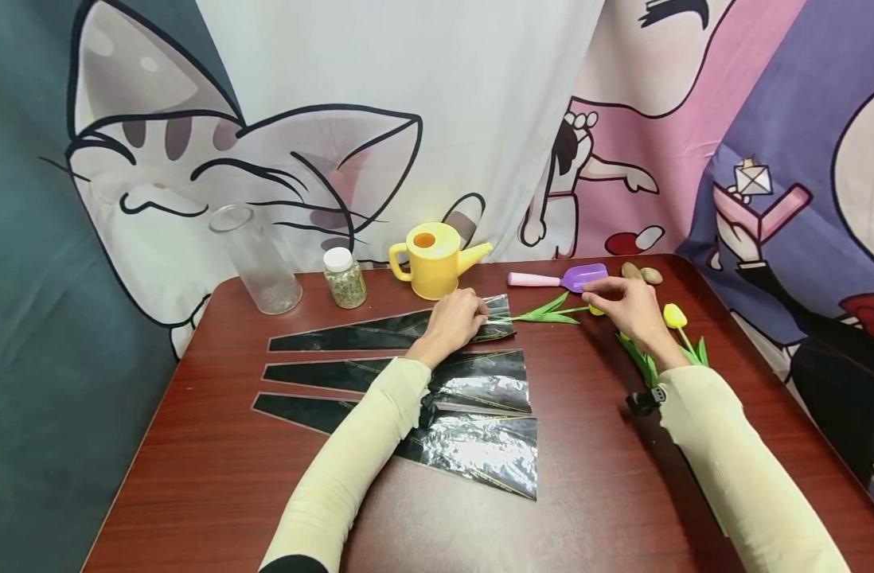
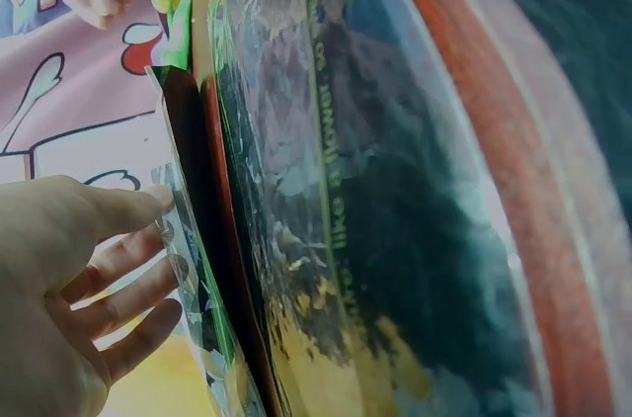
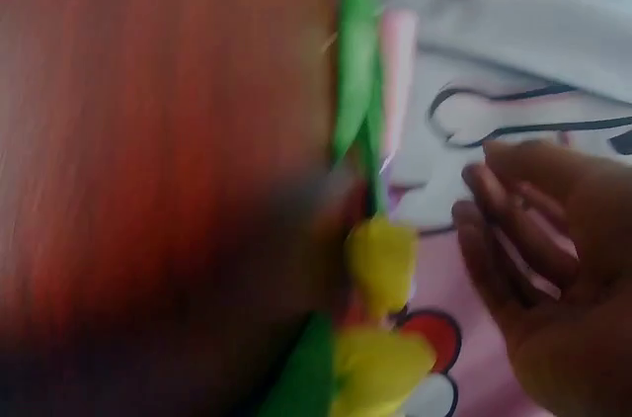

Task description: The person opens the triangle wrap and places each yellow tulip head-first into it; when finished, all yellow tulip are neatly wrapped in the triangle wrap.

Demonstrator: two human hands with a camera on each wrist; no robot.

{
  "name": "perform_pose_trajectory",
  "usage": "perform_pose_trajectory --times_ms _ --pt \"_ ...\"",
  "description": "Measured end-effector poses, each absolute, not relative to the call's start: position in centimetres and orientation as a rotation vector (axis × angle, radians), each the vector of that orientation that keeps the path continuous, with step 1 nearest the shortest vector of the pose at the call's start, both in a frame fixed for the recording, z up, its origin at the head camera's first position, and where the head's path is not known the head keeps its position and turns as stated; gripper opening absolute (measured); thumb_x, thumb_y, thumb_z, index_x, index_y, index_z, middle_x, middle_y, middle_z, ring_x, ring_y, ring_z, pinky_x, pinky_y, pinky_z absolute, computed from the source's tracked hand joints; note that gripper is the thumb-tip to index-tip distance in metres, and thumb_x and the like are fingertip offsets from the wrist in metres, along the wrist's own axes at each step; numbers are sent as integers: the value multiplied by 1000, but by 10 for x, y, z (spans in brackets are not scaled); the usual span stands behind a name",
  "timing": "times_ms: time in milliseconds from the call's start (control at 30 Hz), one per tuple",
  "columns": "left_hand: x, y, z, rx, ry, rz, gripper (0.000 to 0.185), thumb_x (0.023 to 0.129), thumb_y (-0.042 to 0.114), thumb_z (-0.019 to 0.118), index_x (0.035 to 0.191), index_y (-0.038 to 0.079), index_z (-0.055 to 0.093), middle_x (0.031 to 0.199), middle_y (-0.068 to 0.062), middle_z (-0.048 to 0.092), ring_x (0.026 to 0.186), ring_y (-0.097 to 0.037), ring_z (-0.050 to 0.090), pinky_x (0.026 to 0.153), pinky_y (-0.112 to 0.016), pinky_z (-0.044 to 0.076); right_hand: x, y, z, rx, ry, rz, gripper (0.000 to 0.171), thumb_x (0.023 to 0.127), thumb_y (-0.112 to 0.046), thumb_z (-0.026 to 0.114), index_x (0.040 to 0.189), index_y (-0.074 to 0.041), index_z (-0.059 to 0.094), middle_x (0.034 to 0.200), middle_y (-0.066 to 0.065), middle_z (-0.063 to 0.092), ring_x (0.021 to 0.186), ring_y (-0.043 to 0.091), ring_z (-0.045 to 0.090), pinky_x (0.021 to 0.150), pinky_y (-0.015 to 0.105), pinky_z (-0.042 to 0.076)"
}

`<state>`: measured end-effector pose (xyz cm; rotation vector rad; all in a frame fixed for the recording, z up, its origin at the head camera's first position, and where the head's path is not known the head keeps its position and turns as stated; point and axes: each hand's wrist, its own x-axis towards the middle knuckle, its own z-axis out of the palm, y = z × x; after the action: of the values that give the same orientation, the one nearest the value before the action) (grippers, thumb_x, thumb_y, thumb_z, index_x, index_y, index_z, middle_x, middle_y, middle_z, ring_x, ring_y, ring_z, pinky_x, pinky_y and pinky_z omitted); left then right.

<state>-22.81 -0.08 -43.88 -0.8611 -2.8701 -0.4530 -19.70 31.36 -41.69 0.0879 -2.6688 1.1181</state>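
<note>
My left hand is on the farthest of three flat black tapered plastic flower sleeves. In the left wrist view its thumb and fingers pinch the sleeve's film edge, and a green line shows behind the film. A yellow artificial tulip lies with its stem end at that sleeve's wide end, its bloom pointing right. Beside the bloom, my right hand hovers with loosely bent fingers and nothing in them. Two more black sleeves lie nearer, parallel to the first.
More yellow tulips lie under and beside the right wrist. Along the back stand a clear vase, a white-capped jar and a yellow watering can. A purple trowel and several stones lie at the back right.
</note>
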Motion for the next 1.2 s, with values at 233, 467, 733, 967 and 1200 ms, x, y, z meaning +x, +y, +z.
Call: perform_pose_trajectory --times_ms 233,467,733,967,1200 --pt "-228 -1 -441 -866 -2867 -445 11 93 23 69 98 20 78 92 4 63 86 -16 61 77 -32 51 -204 327 -436 425 -2678 888 15 81 -12 82 96 -11 78 92 4 73 84 20 64 69 25 47" --pt "-228 -1 -444 -861 -2867 -420 11 93 23 68 98 20 77 93 4 62 87 -15 61 78 -31 50 -211 323 -442 687 -2608 742 17 76 -2 83 91 -6 77 88 8 72 91 27 55 76 41 40" --pt "-228 1 -445 -868 -2873 -424 11 94 23 68 98 20 77 92 5 61 86 -14 60 77 -31 50 -219 318 -443 858 -2593 665 16 74 3 81 88 -4 77 87 7 72 87 27 55 73 39 41" --pt "-228 1 -442 -864 -2882 -439 11 94 22 68 98 19 77 92 4 61 88 -15 60 78 -31 50 -223 316 -446 883 -2612 603 16 73 5 81 86 -4 77 86 8 72 86 29 57 74 43 44" --pt "-228 0 -442 -867 -2881 -430 10 93 23 69 97 20 77 92 4 62 88 -15 61 79 -31 50 -221 317 -444 852 -2652 477 16 73 4 81 87 -3 76 88 11 71 87 31 53 74 44 43"
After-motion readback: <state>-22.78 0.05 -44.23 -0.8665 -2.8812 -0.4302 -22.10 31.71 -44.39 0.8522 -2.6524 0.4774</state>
